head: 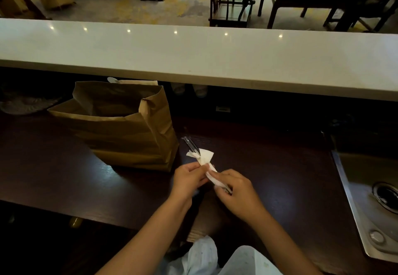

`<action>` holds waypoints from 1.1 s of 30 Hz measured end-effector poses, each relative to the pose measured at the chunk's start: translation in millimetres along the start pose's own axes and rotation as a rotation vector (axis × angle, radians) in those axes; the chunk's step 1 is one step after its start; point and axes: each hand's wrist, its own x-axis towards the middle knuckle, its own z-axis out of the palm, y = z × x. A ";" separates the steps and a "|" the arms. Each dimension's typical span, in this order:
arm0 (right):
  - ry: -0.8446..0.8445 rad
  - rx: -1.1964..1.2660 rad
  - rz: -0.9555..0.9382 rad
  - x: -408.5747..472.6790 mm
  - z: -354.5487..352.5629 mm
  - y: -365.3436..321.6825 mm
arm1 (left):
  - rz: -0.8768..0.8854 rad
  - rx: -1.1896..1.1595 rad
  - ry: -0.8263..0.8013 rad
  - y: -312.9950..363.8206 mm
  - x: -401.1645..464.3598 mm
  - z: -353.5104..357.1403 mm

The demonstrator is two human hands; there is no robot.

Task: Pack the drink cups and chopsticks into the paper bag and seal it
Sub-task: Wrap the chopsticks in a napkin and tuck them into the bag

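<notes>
A brown paper bag (127,128) stands open on the dark wooden counter (53,167), left of centre. Its inside is in shadow, so I cannot tell what it holds. Just right of the bag's base, both my hands hold a pair of dark chopsticks (190,144) wrapped in a white napkin (204,158). My left hand (187,179) pinches the napkin near its middle. My right hand (234,190) grips the lower end of the wrapped bundle. The chopstick tips stick out of the napkin toward the bag. No drink cup is plainly visible.
A raised white countertop (193,54) runs across above the work surface. A steel sink (374,205) with a drain sits at the right edge. A grey cloth-like object (23,104) lies far left. Chairs (232,0) and tables stand beyond the counter.
</notes>
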 end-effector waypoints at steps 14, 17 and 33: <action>-0.045 0.506 0.270 34.8 -35.7 -53.1 | 0.274 0.139 -0.026 56.5 -25.2 -0.7; -0.066 0.468 0.171 52.2 -51.0 -86.1 | 0.412 0.137 -0.025 94.9 -41.0 -5.4; -0.067 0.113 -0.175 153.7 -43.1 -256.2 | 0.566 0.349 -0.028 255.8 -68.1 -111.8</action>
